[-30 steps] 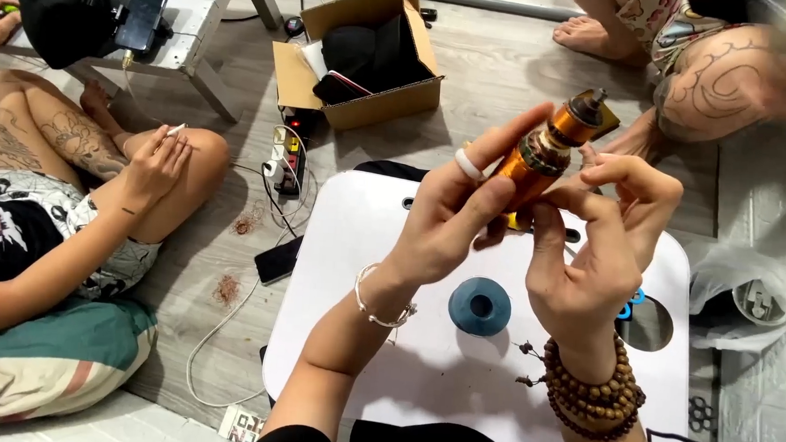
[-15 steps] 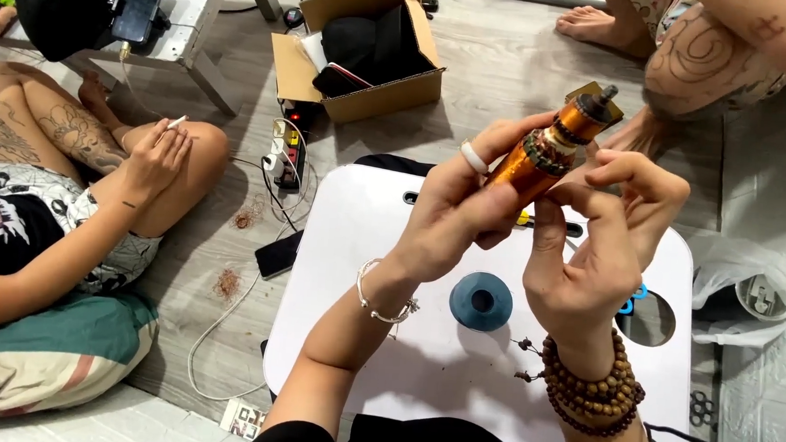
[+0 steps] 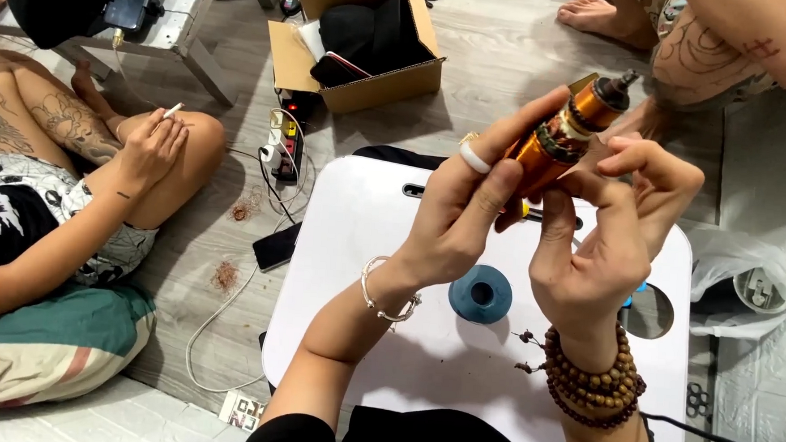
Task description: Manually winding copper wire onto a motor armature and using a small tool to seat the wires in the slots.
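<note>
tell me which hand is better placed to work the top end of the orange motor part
Right hand, probably: its fingertips sit beside the orange motor part, near the top end, while the left hand wraps the body.

Landmark: lap table (image 3: 365,237). Spool (image 3: 481,294) sits on it, centre-right. Both hands, left hand (image 3: 460,220) and right hand (image 3: 602,245), are above its far half, the motor rotor (image 3: 563,136) between them. Phone (image 3: 276,245) and power strip (image 3: 282,140) lie on the floor to its left. Cardboard box (image 3: 365,63) is beyond its far-left corner; plastic bag (image 3: 740,275) at its right edge.
</note>
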